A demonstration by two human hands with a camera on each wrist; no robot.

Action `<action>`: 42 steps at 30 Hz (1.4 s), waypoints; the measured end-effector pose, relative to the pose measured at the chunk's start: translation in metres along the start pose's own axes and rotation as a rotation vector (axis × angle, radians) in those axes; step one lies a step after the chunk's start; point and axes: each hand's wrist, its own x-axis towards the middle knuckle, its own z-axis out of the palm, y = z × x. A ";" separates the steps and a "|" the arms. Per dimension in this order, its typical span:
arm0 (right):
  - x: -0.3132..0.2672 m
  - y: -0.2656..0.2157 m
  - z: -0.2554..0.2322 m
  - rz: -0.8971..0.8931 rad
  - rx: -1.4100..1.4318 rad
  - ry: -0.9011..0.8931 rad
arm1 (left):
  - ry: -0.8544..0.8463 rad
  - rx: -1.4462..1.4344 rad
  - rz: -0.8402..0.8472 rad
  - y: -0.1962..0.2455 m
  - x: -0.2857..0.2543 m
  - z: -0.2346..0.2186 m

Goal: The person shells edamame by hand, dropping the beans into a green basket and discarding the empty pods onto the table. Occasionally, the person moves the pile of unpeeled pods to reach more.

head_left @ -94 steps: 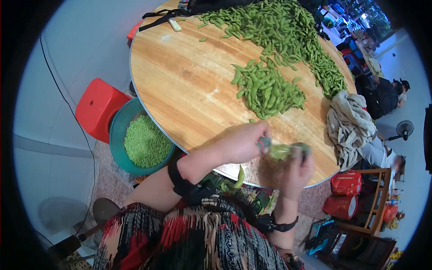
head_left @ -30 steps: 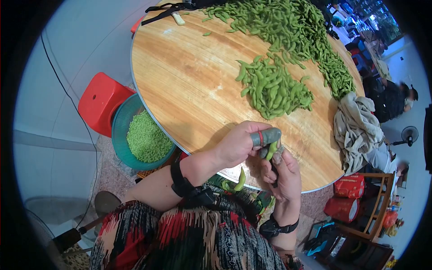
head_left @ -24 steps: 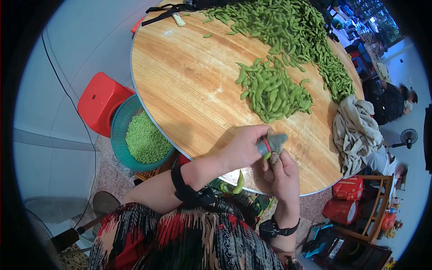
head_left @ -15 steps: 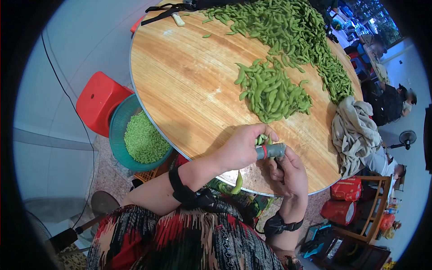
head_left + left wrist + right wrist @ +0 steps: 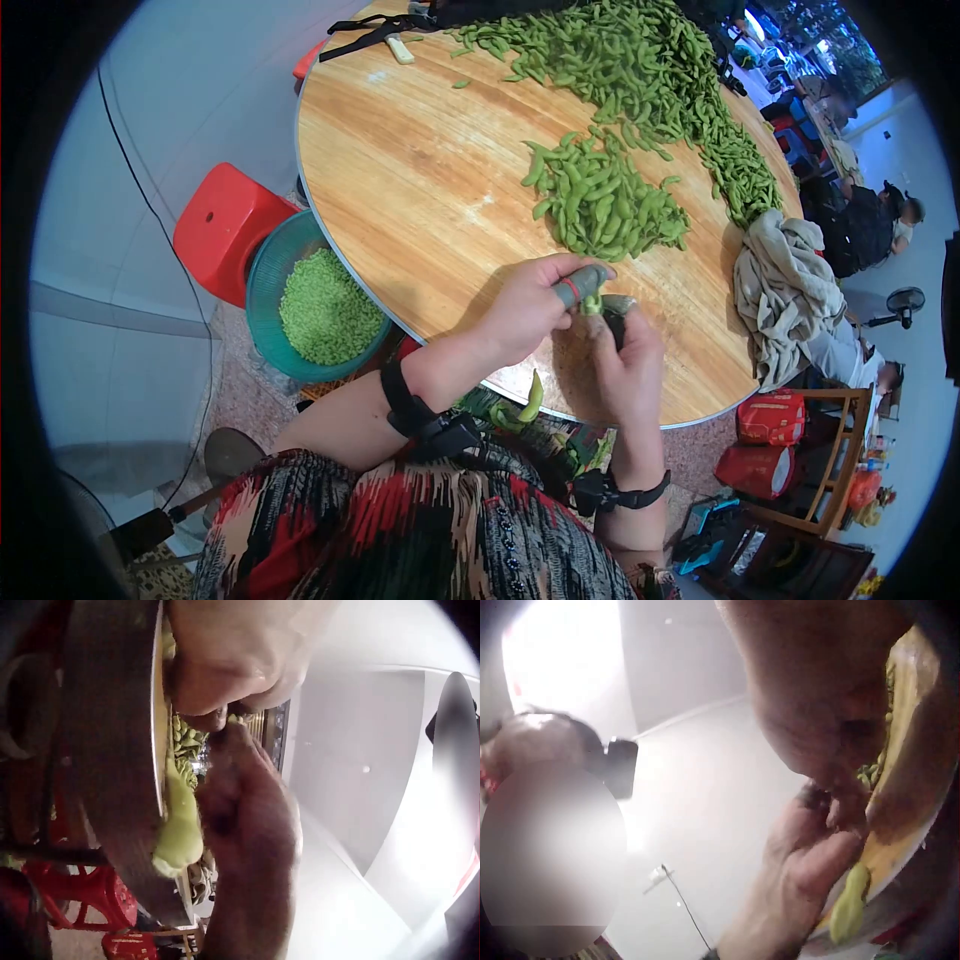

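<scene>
Left hand point(image 5: 525, 310) pinches a green pod point(image 5: 593, 303) at the table's near edge, while the right hand point(image 5: 630, 375) grips its lower end. With the pod caught between both, its shelling looks under way, its beans not yet in the basin point(image 5: 262, 315) at nine o'clock. More pods point(image 5: 605, 205) lie at twelve o'clock from the hands.
</scene>
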 end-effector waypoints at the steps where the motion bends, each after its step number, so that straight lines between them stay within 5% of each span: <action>1: 0.000 -0.005 0.007 -0.159 -0.296 0.088 | 0.088 0.143 0.017 0.001 -0.002 0.005; 2: 0.000 -0.010 0.013 -0.318 -0.593 0.176 | 0.087 0.143 0.017 -0.002 -0.001 0.006; 4: -0.001 -0.015 0.019 -0.289 -0.629 0.177 | 0.098 0.268 0.257 -0.008 0.000 0.006; 6: 0.001 -0.017 0.021 -0.266 -0.679 0.170 | 0.102 0.298 0.253 -0.008 0.000 0.005; 9: 0.010 -0.001 0.012 -0.236 -0.379 0.143 | 0.139 0.387 0.309 -0.006 -0.002 0.007; 12: 0.037 0.004 -0.021 0.121 -0.223 0.044 | 0.208 0.287 0.189 0.002 -0.009 0.006; 14: 0.069 0.025 -0.032 -0.171 -0.425 0.354 | 0.165 0.141 0.153 -0.001 -0.007 0.001; 15: 0.076 0.027 -0.032 -0.170 -0.428 0.359 | 0.141 0.120 0.120 -0.002 -0.007 -0.001; 17: 0.085 0.029 -0.031 -0.189 -0.770 0.297 | 0.121 0.153 0.128 -0.005 -0.004 0.000; 22: 0.055 0.016 -0.015 -0.266 -0.743 0.079 | 0.114 0.387 0.125 -0.005 -0.008 0.001; 24: 0.040 0.016 -0.018 0.101 -0.128 0.049 | 0.145 0.819 0.411 -0.015 -0.008 0.001; 25: 0.034 0.024 -0.026 0.155 0.140 -0.020 | 0.012 0.718 0.335 -0.017 -0.007 0.001; 28: 0.011 0.030 -0.019 0.036 0.112 -0.002 | -0.093 0.788 0.327 -0.015 -0.014 0.008; 30: 0.002 0.027 -0.023 0.115 0.100 0.021 | -0.089 0.762 0.353 -0.017 -0.012 0.009; 32: 0.001 0.032 -0.025 -0.068 0.186 0.308 | -0.211 0.416 -0.101 -0.003 -0.015 0.011; 36: -0.004 0.014 -0.054 0.049 0.391 0.177 | -0.246 0.062 -0.171 -0.003 -0.013 0.000; 37: -0.008 0.005 -0.064 0.006 0.064 -0.128 | -0.146 -0.095 -0.087 -0.002 -0.011 -0.003; 38: -0.009 -0.007 -0.069 0.177 0.082 -0.457 | -0.045 -0.252 -0.003 -0.001 -0.008 -0.005; 40: -0.002 0.011 -0.053 -0.097 -0.221 -0.199 | 0.027 -0.283 0.053 0.002 -0.005 -0.010; 42: 0.009 0.011 -0.039 -0.106 -0.365 -0.026 | 0.126 -0.246 0.114 0.005 -0.004 -0.011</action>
